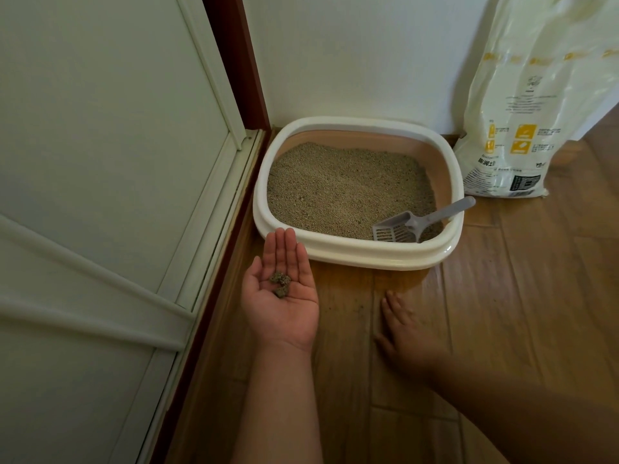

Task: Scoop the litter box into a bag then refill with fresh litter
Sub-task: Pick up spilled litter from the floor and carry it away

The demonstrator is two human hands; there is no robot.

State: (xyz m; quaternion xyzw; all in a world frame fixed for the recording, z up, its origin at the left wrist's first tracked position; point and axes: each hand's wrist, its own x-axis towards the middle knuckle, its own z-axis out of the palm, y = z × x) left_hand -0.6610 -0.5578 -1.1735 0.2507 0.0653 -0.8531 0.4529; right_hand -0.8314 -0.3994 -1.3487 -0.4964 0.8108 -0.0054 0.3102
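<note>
Far left of the litter box (355, 252): a white door panel (100, 162) with a dark red frame (234, 61) beside it.

Just in front of the litter box, near its left front corner: left hand (281, 296), palm up, fingers straight and held together, fingertips almost at the white rim. On the palm, a few small grey-brown litter clumps (280, 284), lying loose, not pinched by any finger.

In the corner against the white wall: the litter box itself, white rim, beige inner wall, standing on the wooden floor (519, 296). Inside it, grey-beige litter (341, 189), heaped a little higher toward the back.

In front of the litter box, more to the right and lower than the left hand: right hand (405, 333), blurred, palm down on the floor, fingers stretched out and slightly spread, gripping nothing.

In the front right corner of the litter box: a grey slotted scoop (412, 224), head down in the litter, handle leaning over the right rim.

Right of the litter box, close to its back right corner: a tall white litter bag (522, 105) with yellow squares and small print, standing upright against the wall.
</note>
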